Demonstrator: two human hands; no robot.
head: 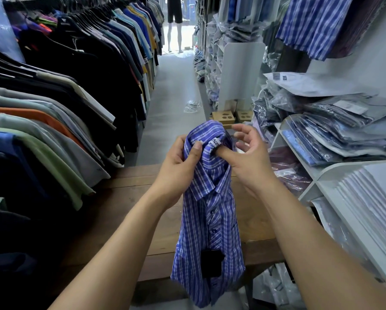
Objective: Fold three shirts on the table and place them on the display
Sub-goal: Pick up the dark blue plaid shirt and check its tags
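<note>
A rack of hanging shirts (64, 121) lines the left. The left hand (178, 164) grips the collar of a blue plaid shirt (210, 220), fingers curled into the cloth, holding it above the wooden table (124, 198). The right hand (250, 157) has its thumb tucked into the collar and its fingers loose, beside shelves (321, 173) of bagged shirts.

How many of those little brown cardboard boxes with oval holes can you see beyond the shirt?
2. The left box shows just above the blue shirt; the right box sits beside it, under the white panel. Others may be hidden behind the shirt.
</note>
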